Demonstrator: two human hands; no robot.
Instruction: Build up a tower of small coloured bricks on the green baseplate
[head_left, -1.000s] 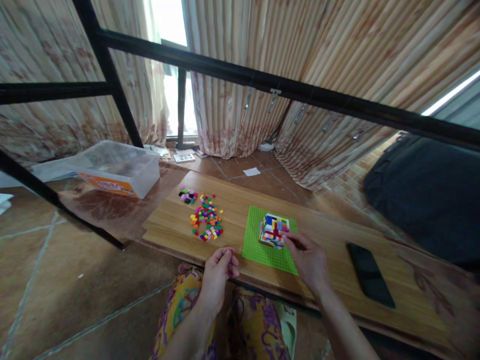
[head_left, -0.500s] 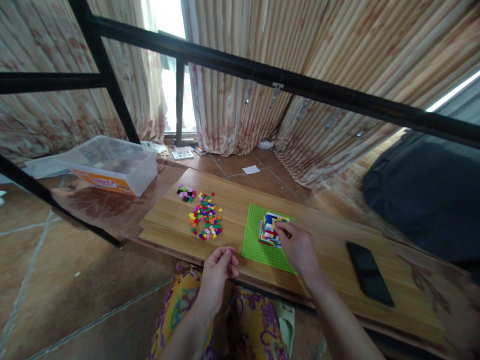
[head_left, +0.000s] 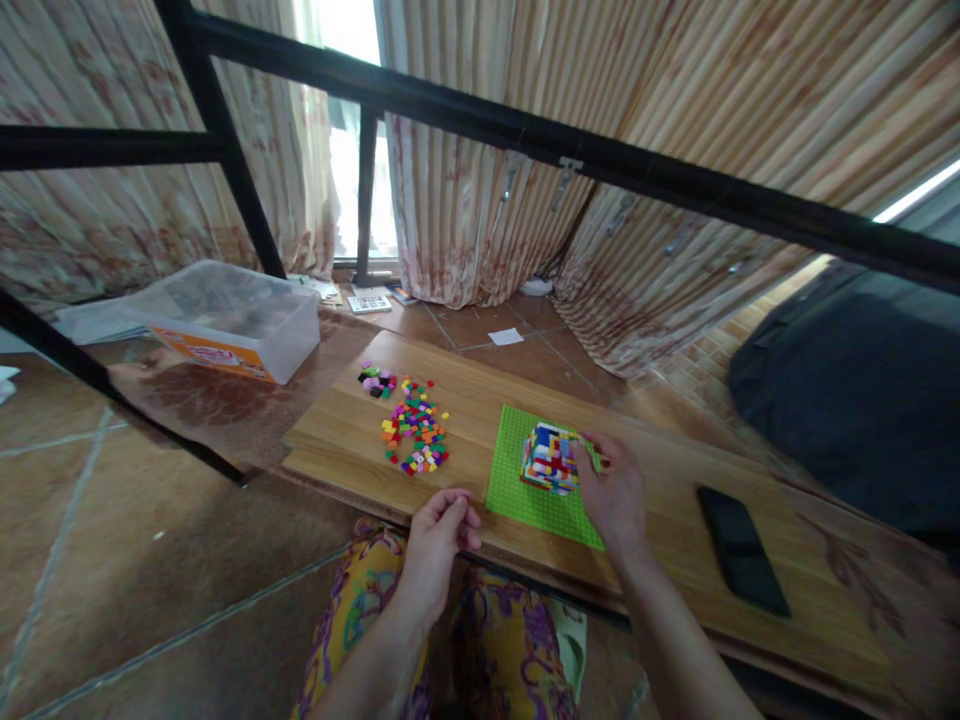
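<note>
A small block-shaped structure of multicoloured toy bricks stands on a green studded baseplate on the wooden board. My right hand is at the structure's right side, its thumb against the near corner and its fingers curled behind. The fingers partly hide that side of the structure. Left of the baseplate, at the board's front edge, my left hand is closed, thumb against curled fingers. Whatever it may hold is too small to make out. Loose bricks of many colours lie spread on the board's left part.
A smaller brick pile lies behind the loose bricks. A black phone rests on the board at right. At left stands a clear plastic bin with an orange label. A black metal rail crosses the view before the curtains.
My right hand has moved from the top of the brick structure to its right side, showing more of the top. My left hand stays nearly still. The view has shifted slightly.
</note>
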